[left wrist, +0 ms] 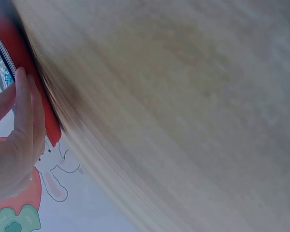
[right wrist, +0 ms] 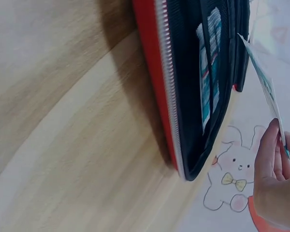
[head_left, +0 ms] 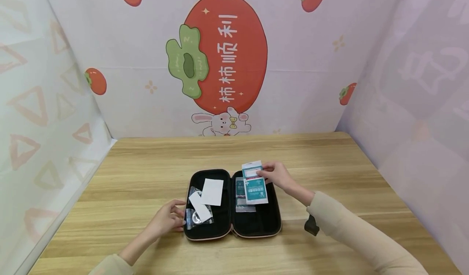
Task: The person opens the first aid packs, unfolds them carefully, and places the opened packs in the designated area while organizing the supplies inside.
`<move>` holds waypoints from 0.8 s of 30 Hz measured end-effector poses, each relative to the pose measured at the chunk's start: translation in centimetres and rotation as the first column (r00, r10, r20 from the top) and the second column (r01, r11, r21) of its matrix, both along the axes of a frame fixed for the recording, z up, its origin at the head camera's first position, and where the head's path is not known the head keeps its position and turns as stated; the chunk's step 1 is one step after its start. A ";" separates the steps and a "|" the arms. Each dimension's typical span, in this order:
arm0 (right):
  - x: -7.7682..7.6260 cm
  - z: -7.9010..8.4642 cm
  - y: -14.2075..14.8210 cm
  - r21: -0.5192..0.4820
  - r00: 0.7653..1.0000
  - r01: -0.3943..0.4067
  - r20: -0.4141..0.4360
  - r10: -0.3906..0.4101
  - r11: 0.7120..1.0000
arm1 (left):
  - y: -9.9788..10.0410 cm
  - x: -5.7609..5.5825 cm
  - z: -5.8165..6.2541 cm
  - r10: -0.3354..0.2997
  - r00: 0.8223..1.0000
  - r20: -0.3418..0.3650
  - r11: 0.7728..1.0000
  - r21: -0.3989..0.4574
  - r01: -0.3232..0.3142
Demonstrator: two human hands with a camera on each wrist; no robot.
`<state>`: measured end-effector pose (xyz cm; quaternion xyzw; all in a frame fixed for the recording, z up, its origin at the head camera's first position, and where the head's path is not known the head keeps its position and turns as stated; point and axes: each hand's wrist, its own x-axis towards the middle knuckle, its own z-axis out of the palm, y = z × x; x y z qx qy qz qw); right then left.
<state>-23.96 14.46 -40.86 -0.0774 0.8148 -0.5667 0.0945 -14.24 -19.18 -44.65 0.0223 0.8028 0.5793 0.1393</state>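
A flat teal-and-white packet [head_left: 255,192] is pinched at its right edge by the right hand [head_left: 279,177], above the right half of an open, black-lined red zip case [head_left: 258,227]; the case's left wall is touched by the left hand [head_left: 167,217], fingers loosely extended. The case is best steadied there; the packet, tilted clear of the thin teal-and-pale sachets [head_left: 244,208] beneath.

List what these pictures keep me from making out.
Head: fine print on the held packet, too small.
Head: packets behind it, partly covered by it.
Left wrist: the case, cut off by the left edge.
Right wrist: the right hand, cut off by the right edge.
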 end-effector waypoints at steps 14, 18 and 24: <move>0.2 -0.9 2.9 0.091 0.997 0.035 0.069 -0.042 0.995 | -0.2 0.0 -0.1 -0.015 1.000 -0.001 1.000 0.019 0.015; 0.3 -0.9 3.3 0.134 0.995 0.040 0.090 -0.052 0.990 | -0.1 0.0 0.0 -0.015 1.000 -0.002 1.000 0.020 0.016; 0.3 -0.9 3.8 0.181 0.990 0.046 0.124 -0.069 0.982 | 0.0 0.1 0.2 -0.017 1.000 -0.007 1.000 0.023 0.017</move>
